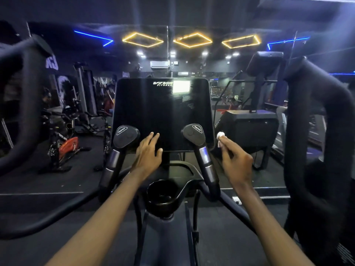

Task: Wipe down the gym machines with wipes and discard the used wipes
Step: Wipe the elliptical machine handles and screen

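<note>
A cardio machine is seen from above, with its dark glossy console [163, 108] standing upright at the centre and a white logo printed near its top edge. The left hand [148, 150] is held released, its fingers straight and close together, laid against the lower part of the console between the two short handles; the thumb is spread toward the console's bottom edge. The right hand [235, 160] is closed in a pinch on a small crumpled white wipe [220, 135], which is held at the fingertips just beside the console's lower right edge, to the right of the right short handle [194, 134]. Whether the wipe touches the console cannot be told. The left short handle [124, 136] is topped by a flat dark paddle, as is the right one, and silver bands are seen on both stems. A round black cup holder [163, 196] is set below the console, between the forearms. Large padded outer handles are curved up at the far left [28, 104] and far right [315, 131]. A spin bike [63, 144] with an orange part is parked on the dark floor to the left, and another black machine [253, 127] stands to the right. Yellow diamond-shaped lights [192, 40] are reflected or mounted above.
</note>
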Demonstrator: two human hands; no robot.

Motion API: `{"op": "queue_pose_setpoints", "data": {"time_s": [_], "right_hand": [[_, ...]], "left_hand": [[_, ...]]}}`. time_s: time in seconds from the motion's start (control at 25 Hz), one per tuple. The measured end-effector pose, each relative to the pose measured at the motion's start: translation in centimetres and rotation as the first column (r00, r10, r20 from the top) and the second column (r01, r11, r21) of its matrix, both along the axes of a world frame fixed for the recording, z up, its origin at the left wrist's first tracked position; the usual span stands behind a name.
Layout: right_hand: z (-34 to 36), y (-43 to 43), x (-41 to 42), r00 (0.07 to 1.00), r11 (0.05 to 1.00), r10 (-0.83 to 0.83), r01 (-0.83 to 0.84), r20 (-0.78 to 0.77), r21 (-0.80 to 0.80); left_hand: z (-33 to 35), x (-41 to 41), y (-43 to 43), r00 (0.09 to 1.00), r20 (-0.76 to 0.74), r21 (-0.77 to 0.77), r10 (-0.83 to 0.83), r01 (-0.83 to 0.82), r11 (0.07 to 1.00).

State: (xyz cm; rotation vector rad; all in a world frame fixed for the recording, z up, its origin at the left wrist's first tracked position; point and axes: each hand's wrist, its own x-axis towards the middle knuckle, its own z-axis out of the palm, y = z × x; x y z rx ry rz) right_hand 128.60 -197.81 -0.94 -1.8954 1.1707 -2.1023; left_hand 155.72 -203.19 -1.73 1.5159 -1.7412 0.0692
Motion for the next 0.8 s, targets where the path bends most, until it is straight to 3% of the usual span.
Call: {"op": "queue_pose_setpoints", "data": {"time_s": [0.16,0.32,0.48,0.68,0.8], "right_hand": [[1.1,5.2,1.3,1.000,0.999,0.030,-0.029,0.004,-0.038],[-0.5,8.5,5.1,0.971,0.995,0.008,-0.032,-0.239,-0.097],[-4.9,6.0,8.8,0.930,0.999,0.052,-0.049,-0.364,0.017],[-5.4,-0.4,12.0,0.925,0.964,0.146,-0.053,-0.351,0.261],[-4.5,-4.0,12.7,0.930,0.947,0.154,-0.043,-0.334,0.317]], "left_hand": [[-1.0,0.2,2.4,0.999,-0.020,0.034,-0.047,0.047,0.998],[-2.6,0.3,4.7,0.996,-0.037,0.072,-0.086,0.088,0.994],[-3.4,1.1,6.5,0.998,-0.018,0.076,-0.066,0.068,0.995],[-4.9,2.9,7.5,0.998,-0.065,0.134,0.006,0.002,0.991],[-5.3,3.0,7.4,0.993,-0.117,0.158,0.022,-0.004,0.987]]}}
